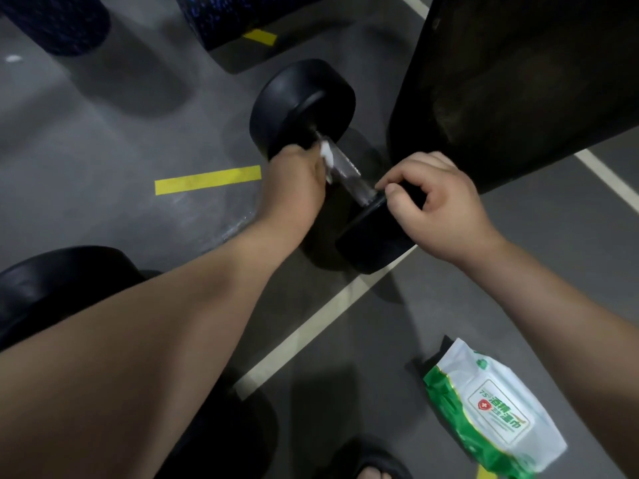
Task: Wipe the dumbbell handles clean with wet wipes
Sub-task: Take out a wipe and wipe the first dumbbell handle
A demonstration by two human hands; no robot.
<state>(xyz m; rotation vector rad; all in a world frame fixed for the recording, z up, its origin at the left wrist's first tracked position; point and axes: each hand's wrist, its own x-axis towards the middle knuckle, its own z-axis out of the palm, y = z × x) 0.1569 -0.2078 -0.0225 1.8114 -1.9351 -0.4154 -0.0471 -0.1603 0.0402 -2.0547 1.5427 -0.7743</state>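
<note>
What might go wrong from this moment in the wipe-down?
1. The dumbbell has round heads; if the right hand slackens on its near head, it may roll.
2. The wipe in the left hand sits at the far end of the handle, so the near stretch might get skipped.

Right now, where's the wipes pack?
Head view, lower right: the pack lies on the floor, right of the white line, near the sandal.

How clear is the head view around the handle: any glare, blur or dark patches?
Head view: dim overall; the black dumbbell loses detail in shadow; its handle is slightly blurred with a faint sheen; the wet wipe and wipes pack stay bright.
</note>
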